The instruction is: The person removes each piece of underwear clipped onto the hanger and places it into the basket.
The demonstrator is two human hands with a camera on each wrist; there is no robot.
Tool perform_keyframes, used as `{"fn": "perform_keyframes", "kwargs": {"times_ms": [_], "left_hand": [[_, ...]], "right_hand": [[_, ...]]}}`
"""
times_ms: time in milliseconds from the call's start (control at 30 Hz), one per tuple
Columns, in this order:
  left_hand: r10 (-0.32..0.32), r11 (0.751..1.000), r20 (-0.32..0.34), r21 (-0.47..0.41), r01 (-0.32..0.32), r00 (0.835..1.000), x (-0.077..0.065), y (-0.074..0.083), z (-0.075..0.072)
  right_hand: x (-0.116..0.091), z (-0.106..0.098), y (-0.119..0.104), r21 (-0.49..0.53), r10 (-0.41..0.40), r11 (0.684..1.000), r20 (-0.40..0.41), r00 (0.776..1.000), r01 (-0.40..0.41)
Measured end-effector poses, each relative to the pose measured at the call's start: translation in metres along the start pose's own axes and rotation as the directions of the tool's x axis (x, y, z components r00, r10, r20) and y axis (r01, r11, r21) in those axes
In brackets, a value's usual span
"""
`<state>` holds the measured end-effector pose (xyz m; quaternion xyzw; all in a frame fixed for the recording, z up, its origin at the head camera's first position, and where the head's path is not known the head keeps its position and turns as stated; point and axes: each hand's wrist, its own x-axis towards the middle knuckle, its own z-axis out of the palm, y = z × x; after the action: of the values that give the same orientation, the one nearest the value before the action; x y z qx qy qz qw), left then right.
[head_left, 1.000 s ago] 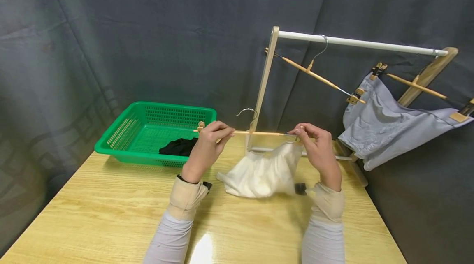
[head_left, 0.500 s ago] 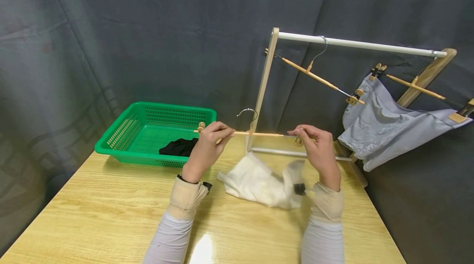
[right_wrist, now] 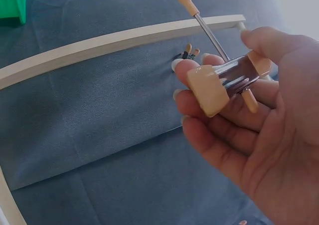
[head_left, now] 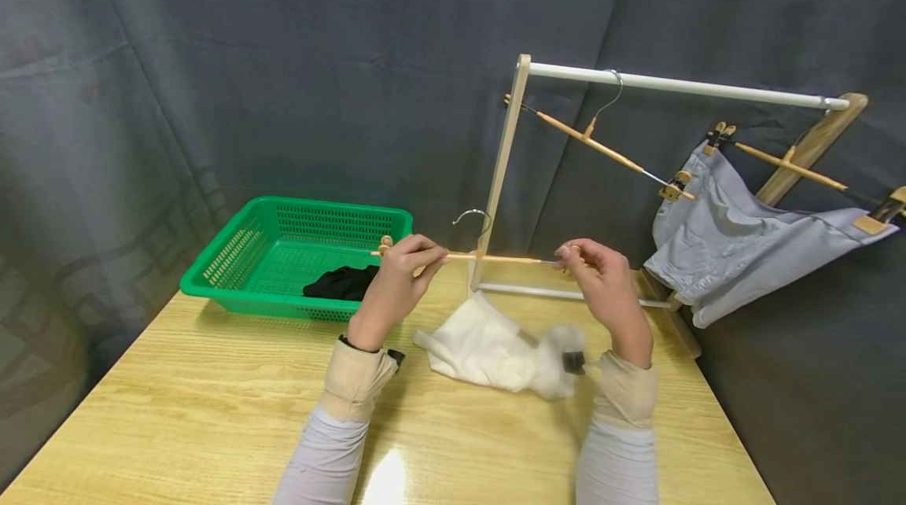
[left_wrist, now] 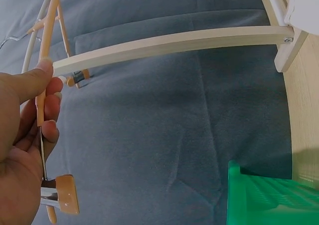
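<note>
Level above the table, a wooden clip hanger (head_left: 510, 258) with a metal hook spans both hands. My left hand (head_left: 399, 278) pinches its bar between thumb and fingers, inboard of the left clip (left_wrist: 67, 194). My right hand (head_left: 602, 285) holds the right end, thumb and fingers about the right clip (right_wrist: 208, 90), which has no cloth in it. Below the hanger, a crumpled white garment (head_left: 481, 348) lies on the table. Its right part is blurred and reaches the black piece at my right wrist.
A green basket (head_left: 244, 294) with a black cloth (head_left: 340, 282) stands at left. Behind and right is a rack (head_left: 708, 88) with a bare clip hanger (head_left: 587, 139) and grey shorts (head_left: 750, 230) clipped on another. A dark curtain (head_left: 318, 80) backs the table (head_left: 212, 411).
The white garment's upper right edge has dropped from my right hand onto the table. My right hand shifts slightly at the hanger's end; the left hand stays put.
</note>
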<state>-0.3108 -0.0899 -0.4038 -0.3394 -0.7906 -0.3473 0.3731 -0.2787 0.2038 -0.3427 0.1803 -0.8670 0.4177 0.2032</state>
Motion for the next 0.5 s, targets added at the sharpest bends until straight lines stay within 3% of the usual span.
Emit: {"fn": "perform_keyframes", "kwargs": {"times_ms": [300, 400, 500], "left_hand": [[-0.021, 1.000, 0.025, -0.019, 0.021, 0.999, -0.002, 0.001, 0.007], [-0.019, 0.999, 0.043, -0.033, 0.021, 0.999, -0.003, 0.003, 0.010], [-0.005, 0.999, 0.056, -0.042, 0.007, 0.998, -0.002, 0.006, 0.013]], "right_hand": [[0.004, 0.004, 0.028, -0.046, -0.004, 0.999, -0.041, 0.999, 0.002], [0.002, 0.007, 0.026, -0.064, -0.106, 0.993, -0.103, 0.989, 0.100], [0.000, 0.012, 0.016, -0.099, -0.253, 0.966, -0.158, 0.955, 0.239]]}}
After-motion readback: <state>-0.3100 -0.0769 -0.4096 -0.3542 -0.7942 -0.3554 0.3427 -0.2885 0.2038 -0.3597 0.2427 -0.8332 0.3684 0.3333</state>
